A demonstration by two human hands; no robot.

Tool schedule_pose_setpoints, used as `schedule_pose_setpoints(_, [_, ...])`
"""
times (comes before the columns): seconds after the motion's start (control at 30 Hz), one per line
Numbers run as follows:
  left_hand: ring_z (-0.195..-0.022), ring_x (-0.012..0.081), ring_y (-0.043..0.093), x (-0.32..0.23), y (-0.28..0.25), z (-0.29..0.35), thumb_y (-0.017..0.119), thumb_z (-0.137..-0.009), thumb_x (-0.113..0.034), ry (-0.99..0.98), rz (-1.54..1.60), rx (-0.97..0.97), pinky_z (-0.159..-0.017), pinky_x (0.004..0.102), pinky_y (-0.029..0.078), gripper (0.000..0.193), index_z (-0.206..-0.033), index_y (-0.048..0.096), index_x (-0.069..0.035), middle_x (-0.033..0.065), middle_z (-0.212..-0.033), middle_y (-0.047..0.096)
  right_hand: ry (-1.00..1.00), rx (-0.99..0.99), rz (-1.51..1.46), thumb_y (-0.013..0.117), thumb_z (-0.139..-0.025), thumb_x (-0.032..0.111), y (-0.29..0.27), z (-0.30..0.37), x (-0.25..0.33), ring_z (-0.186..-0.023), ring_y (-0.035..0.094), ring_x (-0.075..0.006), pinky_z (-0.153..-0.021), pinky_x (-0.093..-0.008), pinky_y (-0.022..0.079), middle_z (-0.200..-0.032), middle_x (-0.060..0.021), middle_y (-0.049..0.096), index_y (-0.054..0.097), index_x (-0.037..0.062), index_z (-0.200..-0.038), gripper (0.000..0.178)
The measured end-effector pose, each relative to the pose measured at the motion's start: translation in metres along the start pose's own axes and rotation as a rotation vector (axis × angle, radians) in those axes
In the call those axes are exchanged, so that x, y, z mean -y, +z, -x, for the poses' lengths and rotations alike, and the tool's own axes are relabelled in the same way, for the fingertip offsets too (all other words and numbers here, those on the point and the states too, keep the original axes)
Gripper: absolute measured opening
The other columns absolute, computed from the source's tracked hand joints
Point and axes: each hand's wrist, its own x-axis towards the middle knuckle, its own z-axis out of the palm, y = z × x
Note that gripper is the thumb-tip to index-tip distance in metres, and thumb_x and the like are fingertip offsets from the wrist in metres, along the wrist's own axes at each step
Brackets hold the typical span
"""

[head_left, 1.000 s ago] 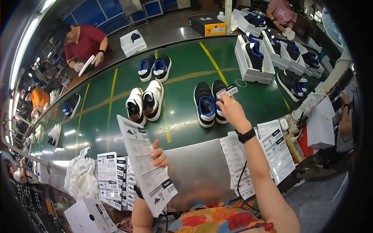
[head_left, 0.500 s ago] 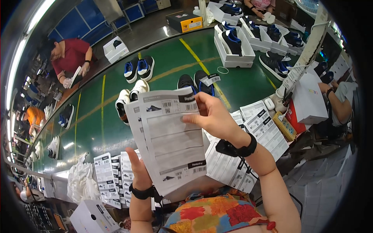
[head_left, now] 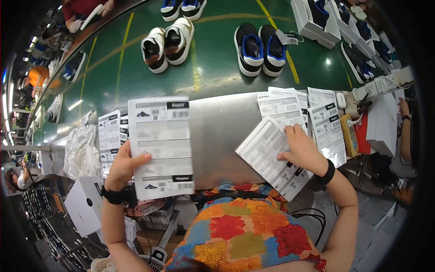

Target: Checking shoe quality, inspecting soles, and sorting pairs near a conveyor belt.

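Note:
My left hand point(head_left: 120, 166) grips the left edge of a white label sheet point(head_left: 164, 147), its thumb lying on the front. The sheet is held upright over the metal ledge point(head_left: 213, 131); black-and-white shoe labels with barcodes show at its top and bottom, and its middle strips look blank. To the right, my right hand point(head_left: 301, 148) has thumb and fingers closed on another label sheet point(head_left: 260, 147), tilted at an angle. Beneath and behind that one lie more label sheets point(head_left: 283, 106). Whether either hand holds one sheet or several I cannot tell.
On the green conveyor belt point(head_left: 213, 54) stand white shoes point(head_left: 179, 41) and black shoes with blue lining point(head_left: 249, 50). Open shoe boxes point(head_left: 317, 27) line the far right. A crumpled white cloth point(head_left: 82, 149) lies at left, beside more label sheets point(head_left: 108, 138). A power strip point(head_left: 349, 136) sits at right.
My hands have moved apart: the left now holds a label sheet alone, and the right has gone from those sheets to one at the right pile. The view has tilted downward.

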Motion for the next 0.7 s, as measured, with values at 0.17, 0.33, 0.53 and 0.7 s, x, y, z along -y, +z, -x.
schedule_pose_setpoints(0.17, [-0.089,0.0173,0.067,0.043,-0.035,-0.019,0.072,-0.084,-0.006,-0.164,-0.323,-0.03,-0.078,0.0308,0.055,0.054,-0.131,0.048,0.002,0.0119,-0.112,0.067,0.052,-0.008,-0.087,0.086,-0.065,0.032,0.015,-0.006,-0.021,-0.092,0.062,-0.0435,-0.078,-0.0429,0.053,-0.106,-0.026,0.055,0.05,-0.0084,-0.105,0.068])
schedule_pose_setpoints(0.33, [-0.08,0.0207,0.068,0.006,-0.052,-0.002,0.074,-0.082,-0.016,-0.219,-1.012,-0.109,-0.07,0.0331,0.053,0.052,-0.126,0.055,0.003,0.0156,-0.102,0.07,0.167,0.023,-0.403,0.08,-0.073,0.025,-0.003,-0.01,-0.038,-0.085,0.065,-0.0391,-0.077,-0.0398,0.052,-0.096,-0.0212,0.065,0.059,-0.006,-0.101,0.047])
schedule_pose_setpoints(0.53, [-0.095,0.029,0.068,-0.071,-0.021,0.001,0.072,-0.084,-0.02,0.189,-0.99,-0.048,-0.082,0.0377,0.052,0.05,-0.128,0.057,-0.001,0.0187,-0.103,0.069,0.339,-0.169,-0.272,0.077,-0.078,0.021,-0.041,-0.011,-0.054,-0.086,0.066,-0.0295,-0.077,-0.0375,0.052,-0.094,-0.0195,0.068,0.057,-0.0065,-0.111,0.047])
schedule_pose_setpoints(0.7, [-0.115,0.0449,0.055,-0.086,0.009,-0.121,0.074,-0.082,-0.028,0.726,-1.321,-0.097,-0.097,0.0487,0.045,0.072,-0.142,0.042,-0.007,0.03,-0.122,0.058,0.18,-0.427,0.218,0.077,-0.08,0.031,-0.07,-0.02,-0.005,-0.085,0.065,-0.0391,-0.074,-0.0444,0.051,-0.086,-0.0206,0.066,0.058,-0.0016,-0.105,0.046])
